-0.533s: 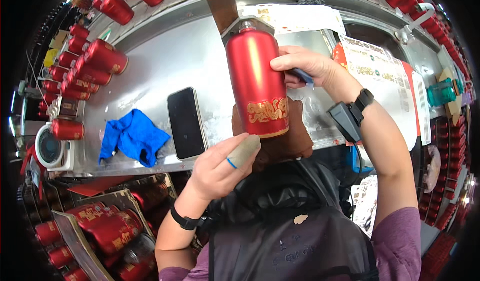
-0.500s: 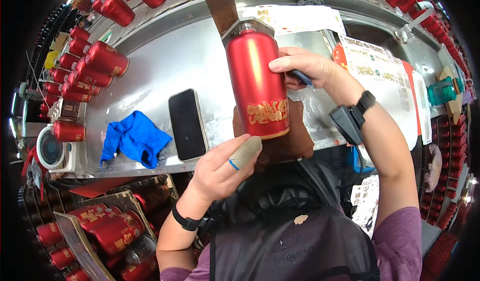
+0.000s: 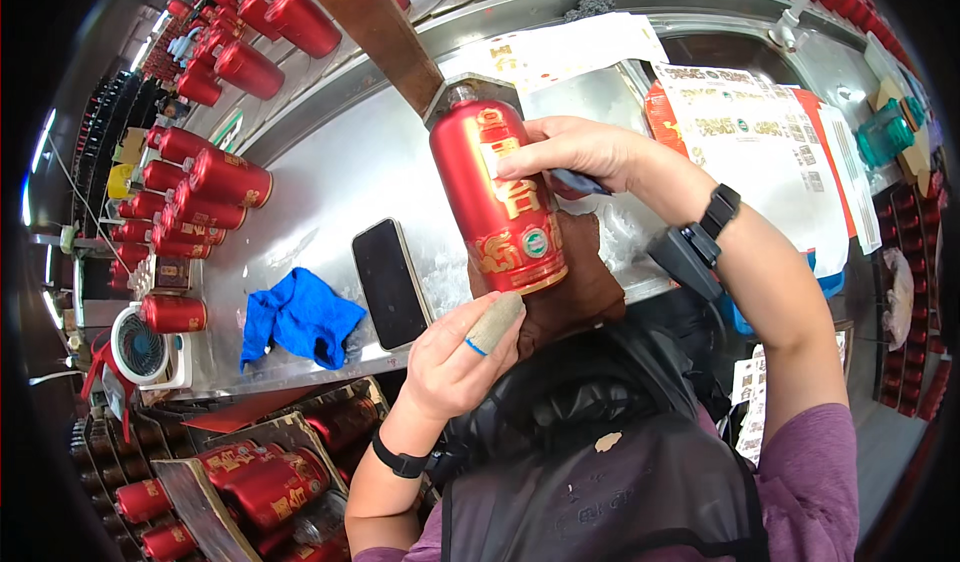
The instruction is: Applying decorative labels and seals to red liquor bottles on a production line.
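A glossy red bottle [image 3: 462,177] with gold lettering and a small round green seal lies tilted across both hands, its clear neck pointing away. My right hand [image 3: 590,152] grips its right side, thumb across the front. A slim dark blue pen-like tool [image 3: 580,182] is tucked under the same fingers; its tip is partly hidden. Closed fingers of my left hand [image 3: 445,367] support the bottle's base. One of them wears a beige finger cot [image 3: 497,324] with a blue edge. Below the bottle, a brown leather-like piece [image 3: 585,272] covers the bench edge.
On the metal bench [image 3: 320,192] lie a black phone [image 3: 390,284] and a crumpled blue cloth [image 3: 300,319]. Sticker sheets [image 3: 735,122] are at the right. A wooden post [image 3: 365,17] rises beyond the bottle neck. Red bottles [image 3: 230,180] and a small fan [image 3: 140,345] stand left.
The bottle has turned about its long axis, bringing gold lettering and the green seal to the front. My right thumb has shifted further over its face. The whole view has swung slightly.
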`<action>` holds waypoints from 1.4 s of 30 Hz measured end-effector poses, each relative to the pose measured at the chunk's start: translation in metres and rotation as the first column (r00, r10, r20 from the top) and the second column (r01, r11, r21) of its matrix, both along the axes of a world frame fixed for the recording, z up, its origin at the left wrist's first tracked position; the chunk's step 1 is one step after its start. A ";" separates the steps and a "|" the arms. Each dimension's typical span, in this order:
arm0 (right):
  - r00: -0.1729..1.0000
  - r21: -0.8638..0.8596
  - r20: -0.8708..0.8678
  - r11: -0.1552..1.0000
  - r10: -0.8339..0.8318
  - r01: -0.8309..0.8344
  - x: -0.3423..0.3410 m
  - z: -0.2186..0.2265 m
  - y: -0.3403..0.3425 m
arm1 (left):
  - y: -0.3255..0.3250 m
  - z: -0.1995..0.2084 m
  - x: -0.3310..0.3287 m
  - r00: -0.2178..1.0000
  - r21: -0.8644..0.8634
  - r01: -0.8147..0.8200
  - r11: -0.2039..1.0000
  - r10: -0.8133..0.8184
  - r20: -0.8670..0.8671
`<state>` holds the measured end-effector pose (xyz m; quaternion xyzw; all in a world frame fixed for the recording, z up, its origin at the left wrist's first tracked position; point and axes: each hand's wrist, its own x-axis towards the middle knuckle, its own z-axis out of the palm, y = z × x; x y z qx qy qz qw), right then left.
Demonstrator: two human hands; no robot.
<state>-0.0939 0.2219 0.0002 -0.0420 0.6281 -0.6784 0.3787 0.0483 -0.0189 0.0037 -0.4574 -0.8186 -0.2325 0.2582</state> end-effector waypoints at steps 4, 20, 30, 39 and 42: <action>0.896 0.508 -0.431 0.850 0.112 0.138 0.009 0.038 -0.025 | -0.003 0.005 -0.003 1.000 -0.022 0.014 1.000 -0.014 0.000; 0.902 0.439 -0.399 0.898 0.165 0.030 -0.005 0.031 -0.008 | 0.001 0.011 0.004 1.000 -0.071 -0.012 0.997 0.013 0.019; 0.920 0.435 -0.386 0.893 0.071 0.113 0.003 0.031 -0.019 | 0.003 0.014 0.003 0.999 -0.094 -0.035 0.995 0.037 0.012; 0.993 -0.189 -0.100 0.979 0.057 -0.075 -0.001 -0.001 -0.010 | 0.006 0.018 0.009 0.998 -0.119 -0.055 0.991 0.057 0.014; 0.976 0.055 -0.218 0.998 0.023 -0.011 0.002 0.010 -0.018 | 0.008 0.021 0.007 0.999 -0.139 -0.037 0.990 0.036 -0.007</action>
